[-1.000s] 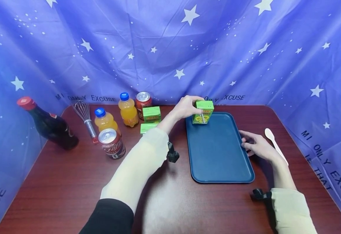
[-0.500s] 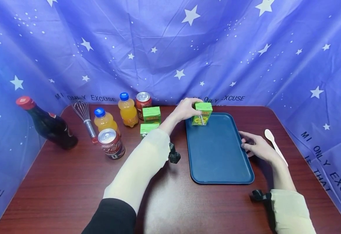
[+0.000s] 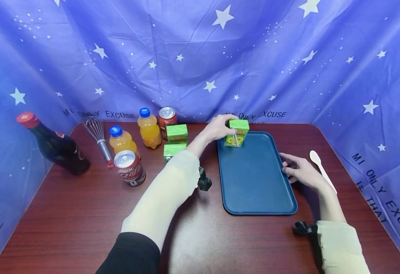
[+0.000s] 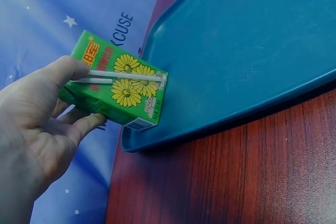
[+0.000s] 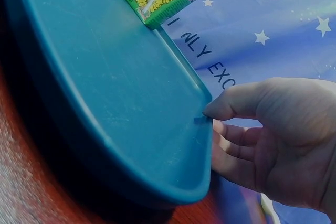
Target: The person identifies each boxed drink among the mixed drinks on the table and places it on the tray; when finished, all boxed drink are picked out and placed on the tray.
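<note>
My left hand grips a green drink carton with yellow flowers and a white straw on its side. The carton stands upright at the far left corner of the blue tray. In the left wrist view, the thumb lies on the straw side of the carton, and the other fingers are partly hidden behind it. My right hand holds the tray's right edge. Seen from the right wrist, its thumb presses the rim of the tray while the fingers sit outside and below the rim.
Two more green cartons stand left of the left forearm. Beyond them are two orange juice bottles, two drink cans, a whisk and a dark red-capped bottle. A white spoon lies right of the right hand.
The left hand and its carton have come very slightly down and toward me since one second ago. Over the last half second the hands, carton and tray look still.
</note>
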### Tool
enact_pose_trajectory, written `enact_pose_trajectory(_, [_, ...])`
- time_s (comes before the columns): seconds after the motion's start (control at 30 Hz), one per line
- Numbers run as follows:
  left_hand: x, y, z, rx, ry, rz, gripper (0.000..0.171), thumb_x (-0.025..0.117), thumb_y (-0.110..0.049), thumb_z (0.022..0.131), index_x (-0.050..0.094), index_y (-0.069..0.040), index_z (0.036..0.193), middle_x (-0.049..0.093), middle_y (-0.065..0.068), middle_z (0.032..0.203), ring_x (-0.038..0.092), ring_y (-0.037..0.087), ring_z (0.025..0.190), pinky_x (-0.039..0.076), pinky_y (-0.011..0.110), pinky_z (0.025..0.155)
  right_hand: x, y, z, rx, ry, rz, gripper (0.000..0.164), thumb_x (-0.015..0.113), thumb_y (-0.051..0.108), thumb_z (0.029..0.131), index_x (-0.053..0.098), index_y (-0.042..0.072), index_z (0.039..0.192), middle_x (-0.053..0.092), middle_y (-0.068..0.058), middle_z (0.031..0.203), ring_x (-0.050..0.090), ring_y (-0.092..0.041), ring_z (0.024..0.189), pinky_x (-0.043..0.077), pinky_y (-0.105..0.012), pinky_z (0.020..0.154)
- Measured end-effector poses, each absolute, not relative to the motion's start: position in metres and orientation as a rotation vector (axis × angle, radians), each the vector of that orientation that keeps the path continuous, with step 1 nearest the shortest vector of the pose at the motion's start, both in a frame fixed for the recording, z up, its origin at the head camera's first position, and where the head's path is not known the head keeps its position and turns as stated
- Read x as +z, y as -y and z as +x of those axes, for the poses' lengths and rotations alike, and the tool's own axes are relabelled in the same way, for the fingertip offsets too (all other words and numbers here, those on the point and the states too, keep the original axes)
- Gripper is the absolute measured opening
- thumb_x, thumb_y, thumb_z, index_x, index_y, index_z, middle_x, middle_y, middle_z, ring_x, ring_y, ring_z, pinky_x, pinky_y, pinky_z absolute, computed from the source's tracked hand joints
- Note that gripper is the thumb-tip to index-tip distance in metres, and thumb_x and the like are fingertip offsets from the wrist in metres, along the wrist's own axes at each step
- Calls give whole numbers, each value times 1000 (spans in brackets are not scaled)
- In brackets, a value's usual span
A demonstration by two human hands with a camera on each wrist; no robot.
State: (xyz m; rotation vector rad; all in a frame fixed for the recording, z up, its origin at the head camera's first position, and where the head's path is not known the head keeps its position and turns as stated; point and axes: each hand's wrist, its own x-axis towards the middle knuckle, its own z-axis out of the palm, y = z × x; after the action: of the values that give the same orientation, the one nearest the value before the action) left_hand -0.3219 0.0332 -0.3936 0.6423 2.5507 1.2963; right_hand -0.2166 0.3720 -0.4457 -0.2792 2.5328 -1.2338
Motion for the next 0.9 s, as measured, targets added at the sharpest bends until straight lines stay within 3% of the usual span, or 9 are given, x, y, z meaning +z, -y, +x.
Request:
enact_pose_trajectory(0.53, [-396,-38,-320,1307,-2535,571,53,66,-15,99,52,-15,150,62,11,139,55,22,104,45,29,83,-446,-373,-216,-1200,-2549,-262,62,53,0,99,31,-6,157,51,-23,113,64,-4,81,63,-37,64])
enact_pose_trajectory(0.7, [-396,-38,-317,1293,-2540,568,60,66,-18,100,45,-21,155,53,8,153,54,26,129,47,37,103,-445,-372,-215,-1188,-2554,-261,62,53,1,99,31,-5,157,51,-22,112,64,-4,81,63,-37,64])
enact_pose_trajectory(0.8, [-396,-35,-314,1296,-2580,597,65,70,-22,98,42,-21,157,46,4,161,44,25,147,40,42,119,-444,-371,-215,-1197,-2554,-259,62,53,1,99,32,-5,157,51,-21,111,64,-4,80,63,-37,63])
enact_pose_trajectory(0.9, [-396,-32,-310,1339,-2614,615,68,71,-27,98,40,-19,158,43,2,164,36,22,154,34,42,125,-443,-371,-214,-1213,-2543,-275,62,54,0,99,32,-7,156,51,-20,110,64,-5,80,63,-37,63])
